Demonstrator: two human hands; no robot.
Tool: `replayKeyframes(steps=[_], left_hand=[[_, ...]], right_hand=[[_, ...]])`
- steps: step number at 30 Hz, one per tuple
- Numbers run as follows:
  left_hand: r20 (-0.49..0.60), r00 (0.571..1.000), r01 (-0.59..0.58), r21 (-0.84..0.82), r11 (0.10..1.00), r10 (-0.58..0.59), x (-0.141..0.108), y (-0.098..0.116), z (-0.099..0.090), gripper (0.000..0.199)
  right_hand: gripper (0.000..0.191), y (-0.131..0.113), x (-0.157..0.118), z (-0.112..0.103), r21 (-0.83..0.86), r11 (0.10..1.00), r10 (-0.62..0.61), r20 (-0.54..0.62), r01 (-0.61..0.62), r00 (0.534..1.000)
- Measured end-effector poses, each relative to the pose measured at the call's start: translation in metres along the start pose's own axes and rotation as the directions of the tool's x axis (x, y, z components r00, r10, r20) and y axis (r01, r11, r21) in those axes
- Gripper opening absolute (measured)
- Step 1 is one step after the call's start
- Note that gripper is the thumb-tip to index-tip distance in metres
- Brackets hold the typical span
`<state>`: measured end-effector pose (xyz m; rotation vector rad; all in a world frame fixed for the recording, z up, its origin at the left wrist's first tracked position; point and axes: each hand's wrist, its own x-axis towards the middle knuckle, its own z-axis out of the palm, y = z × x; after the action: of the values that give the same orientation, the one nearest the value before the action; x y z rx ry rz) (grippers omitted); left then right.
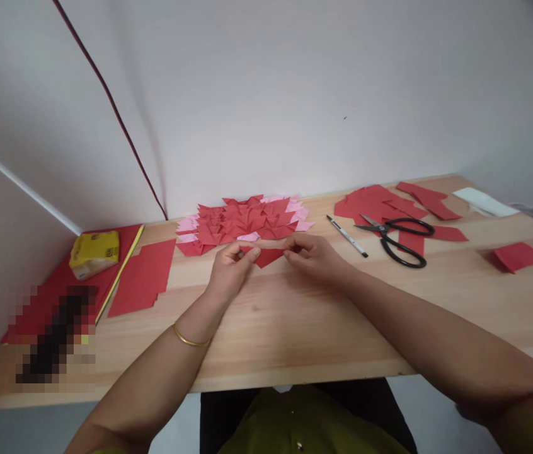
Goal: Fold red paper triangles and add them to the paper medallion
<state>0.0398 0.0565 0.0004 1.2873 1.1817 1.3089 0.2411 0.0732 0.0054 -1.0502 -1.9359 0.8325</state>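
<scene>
A small red folded paper (263,257), its point facing down toward me, is held above the wooden table between both hands. My left hand (232,268) pinches its left corner between thumb and fingers. The right corner is pinched by my right hand (311,255). Just behind the hands lies a wide cluster of red folded paper pieces (242,217), with pink folded pieces (300,211) at its edges.
Black-handled scissors (384,230), a marker (348,236) and red paper scraps (373,198) lie right of centre on the table (295,340). A red square (521,255) is far right. At left are a red sheet (146,277) and a yellow packet (94,252).
</scene>
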Motion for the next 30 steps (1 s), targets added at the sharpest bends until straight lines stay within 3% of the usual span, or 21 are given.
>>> replayKeyframes(steps=[4, 11, 15, 21, 30], left_hand=[[-0.015, 1.0, -0.007, 0.008, 1.0, 0.007, 0.003, -0.004, -0.003, 0.021], [0.108, 0.986, -0.147, 0.184, 0.972, 0.129, -0.009, 0.013, 0.011, 0.013], [0.12, 0.983, -0.164, 0.21, 0.964, 0.141, -0.01, 0.015, 0.011, 0.012], [0.004, 0.998, -0.064, 0.095, 0.993, 0.063, 0.001, 0.001, -0.001, 0.017], [0.031, 0.998, 0.061, -0.064, 0.996, -0.059, 0.004, -0.005, -0.005, 0.025]], right_hand=[[0.007, 0.001, 0.001, 0.0, -0.003, 1.0, -0.009, -0.022, 0.009, 1.0], [0.012, -0.008, 0.0, 0.01, -0.06, 0.986, -0.158, -0.013, 0.157, 0.987], [0.011, -0.008, -0.001, 0.012, -0.036, 0.993, -0.116, -0.031, 0.115, 0.993], [0.005, -0.004, 0.002, 0.001, -0.019, 0.999, 0.029, -0.038, -0.029, 0.999], [0.006, 0.003, 0.002, -0.006, -0.035, 0.996, 0.081, 0.019, -0.081, 0.997]])
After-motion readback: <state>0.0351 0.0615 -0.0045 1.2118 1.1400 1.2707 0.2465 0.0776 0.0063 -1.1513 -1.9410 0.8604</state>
